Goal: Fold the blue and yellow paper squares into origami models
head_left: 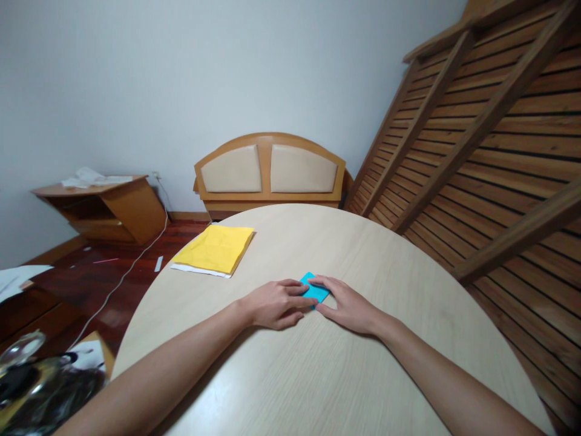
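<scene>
Pale wood grain covers the round table [318,375], across which two bare forearms are stretched from the near edge. At the lower left, beside the table, a dark glossy heap [40,387] with reflective parts is seen, too blurred to be identified.

Near the middle of the table the left hand [275,303] is laid palm down, its fingers extended toward the right and pressed flat on the near-left edge of a small blue folded paper [314,289]. The right hand [347,306] is laid opposite, its fingers extended to the left and pressed on the paper's right side, the thumb lying close to the near corner. The fingertips of both hands are brought almost together over the paper, which is held flat against the tabletop; nothing is pinched or lifted.

Further off, toward the far left rim of the table, a stack of yellow paper [214,248] is placed over a white sheet [200,270], well apart from the hands.

Beyond the table a wooden headboard [270,172] with two padded panels is leaned against the grey wall, a low wooden cabinet [106,209] stands at the left, and a slatted bed frame [490,133] is propped at the right.
</scene>
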A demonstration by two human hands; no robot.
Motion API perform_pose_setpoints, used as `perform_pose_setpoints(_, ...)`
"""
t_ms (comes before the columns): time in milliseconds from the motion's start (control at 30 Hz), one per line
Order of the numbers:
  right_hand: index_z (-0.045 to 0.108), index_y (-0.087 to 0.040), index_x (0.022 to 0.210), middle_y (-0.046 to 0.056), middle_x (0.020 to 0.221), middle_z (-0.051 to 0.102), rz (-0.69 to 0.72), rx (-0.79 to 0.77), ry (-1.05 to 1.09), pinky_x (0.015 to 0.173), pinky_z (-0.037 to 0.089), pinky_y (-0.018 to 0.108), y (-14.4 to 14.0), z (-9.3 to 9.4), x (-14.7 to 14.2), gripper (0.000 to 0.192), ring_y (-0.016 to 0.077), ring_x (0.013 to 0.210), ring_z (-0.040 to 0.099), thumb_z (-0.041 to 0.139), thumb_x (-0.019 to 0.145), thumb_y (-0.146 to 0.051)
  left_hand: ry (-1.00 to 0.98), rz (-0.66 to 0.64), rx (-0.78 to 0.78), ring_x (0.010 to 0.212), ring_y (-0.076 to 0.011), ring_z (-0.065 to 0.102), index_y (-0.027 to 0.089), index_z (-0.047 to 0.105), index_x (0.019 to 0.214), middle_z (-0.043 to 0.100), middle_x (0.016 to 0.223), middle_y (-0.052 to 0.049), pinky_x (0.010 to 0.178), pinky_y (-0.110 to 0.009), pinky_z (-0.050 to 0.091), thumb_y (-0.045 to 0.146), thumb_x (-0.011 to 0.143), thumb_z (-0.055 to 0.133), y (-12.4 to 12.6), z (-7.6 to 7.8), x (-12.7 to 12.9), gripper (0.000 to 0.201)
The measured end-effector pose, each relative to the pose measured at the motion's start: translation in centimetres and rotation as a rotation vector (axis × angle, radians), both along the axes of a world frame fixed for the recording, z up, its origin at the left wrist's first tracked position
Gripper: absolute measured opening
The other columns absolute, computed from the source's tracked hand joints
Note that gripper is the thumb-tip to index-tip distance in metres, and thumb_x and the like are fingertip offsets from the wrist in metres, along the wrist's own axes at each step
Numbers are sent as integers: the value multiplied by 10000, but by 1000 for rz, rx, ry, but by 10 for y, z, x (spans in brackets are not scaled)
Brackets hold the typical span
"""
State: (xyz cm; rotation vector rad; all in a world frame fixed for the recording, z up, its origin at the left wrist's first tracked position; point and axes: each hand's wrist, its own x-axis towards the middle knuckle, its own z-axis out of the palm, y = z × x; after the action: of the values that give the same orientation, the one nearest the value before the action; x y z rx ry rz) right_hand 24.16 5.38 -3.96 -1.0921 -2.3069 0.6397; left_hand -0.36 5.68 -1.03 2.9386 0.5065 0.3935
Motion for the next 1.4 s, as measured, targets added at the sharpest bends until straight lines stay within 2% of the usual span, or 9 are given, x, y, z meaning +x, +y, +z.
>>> perform_pose_setpoints(367, 499, -219, 1401, 113, 1448, 525, 7, 49, -48, 1131, 364, 491, 0, -3, -3, 538, 265, 1344, 469, 601, 876, -280, 31, 37, 22, 1230, -270, 572, 233, 617, 1277, 622, 1302, -123, 1070, -402, 434, 239, 923, 510, 0, 1, 1, 371)
perform_pose_setpoints(567, 494, -237, 1410, 108, 1427, 547, 35, 60, -9, 1109, 393, 485, 3, -3, -2, 540, 266, 1316, 500, 616, 892, -327, 18, 50, 2, 1262, -269, 547, 242, 634, 1225, 560, 1411, -79, 1072, -407, 441, 224, 887, 542, -1, -1, 2, 352)
perform_pose_setpoints(800, 422, -249, 1465, 110, 1472, 498, 39, 23, 31, 1125, 371, 493, 12, -6, 9, 593, 262, 1344, 471, 613, 914, -358, 22, 71, 17, 1182, -264, 587, 240, 669, 1111, 629, 1329, -42, 1041, -403, 464, 201, 869, 543, -3, -2, 5, 276)
perform_pose_setpoints(967, 420, -281, 1468, 84, 1491, 476, 15, 70, -22, 1136, 343, 493, 20, -10, 16, 551, 250, 1370, 428, 570, 944, -364, 53, 87, 47, 1185, -271, 578, 234, 668, 1095, 617, 1343, -51, 1037, -400, 461, 207, 866, 548, -4, 1, 7, 260)
perform_pose_setpoints(1167, 401, -309, 1484, 69, 1497, 477, -78, 93, -123, 1123, 332, 527, 28, -16, 23, 528, 270, 1389, 399, 509, 970, -357, 88, 99, 55, 1189, -278, 573, 236, 668, 1085, 602, 1365, -45, 1023, -404, 474, 231, 875, 539, -4, 1, 6, 247)
perform_pose_setpoints(1300, 474, -262, 1439, 88, 1454, 525, -129, 146, -122, 1100, 365, 516, 32, -15, 26, 471, 261, 1347, 452, 486, 969, -296, 75, 103, 60, 1188, -279, 575, 234, 662, 1112, 603, 1364, -48, 1015, -401, 481, 241, 891, 527, -4, -1, 5, 259)
perform_pose_setpoints(1400, 629, -240, 1278, 85, 1314, 641, -153, 229, -96, 1046, 421, 494, 32, -11, 24, 348, 255, 1241, 550, 496, 956, -249, 62, 91, 61, 1201, -270, 574, 229, 662, 1098, 606, 1360, -55, 1042, -399, 463, 244, 898, 525, -4, -2, 5, 243)
